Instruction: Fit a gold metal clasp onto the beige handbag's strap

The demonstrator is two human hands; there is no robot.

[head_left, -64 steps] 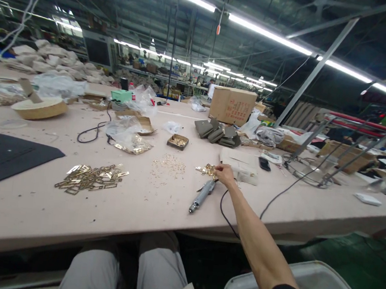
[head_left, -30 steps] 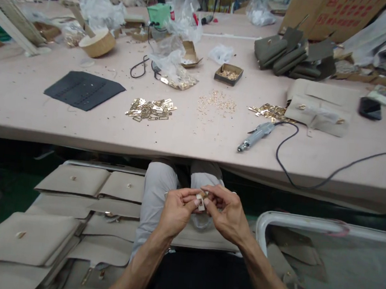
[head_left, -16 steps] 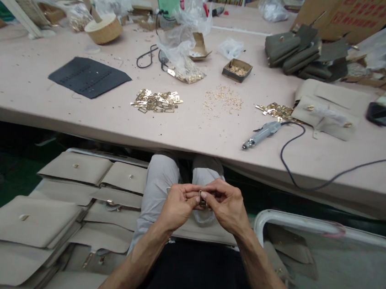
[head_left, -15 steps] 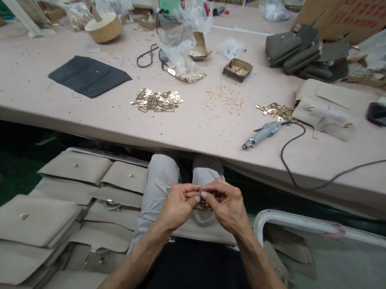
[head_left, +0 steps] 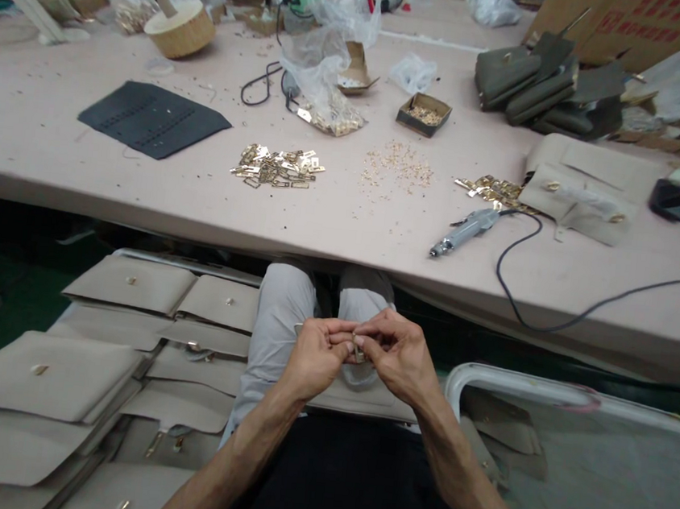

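My left hand point(head_left: 318, 357) and my right hand point(head_left: 395, 353) meet above my lap, fingers closed in a pinch. Between them is a small metal clasp point(head_left: 359, 354), largely covered by the fingertips; both hands grip it. Beneath the hands a beige leather bag point(head_left: 361, 402) lies across my lap, partly hidden by my forearms. On the table ahead lie a pile of gold metal plates point(head_left: 279, 167) and a scatter of tiny gold screws point(head_left: 396, 166). A grey electric screwdriver point(head_left: 465, 231) rests to their right.
Stacked beige bags point(head_left: 35, 376) fill the left side. At the right stands a white-rimmed tray point(head_left: 605, 396). The table point(head_left: 342, 230) carries a black sheet point(head_left: 153, 120), a small box point(head_left: 423, 116), dark bags point(head_left: 534, 80) and a cable point(head_left: 500, 263).
The small clasp has turned slightly between my fingers, and my right fingers have shifted a little. The camera view has moved slightly; things on the table stay in place.
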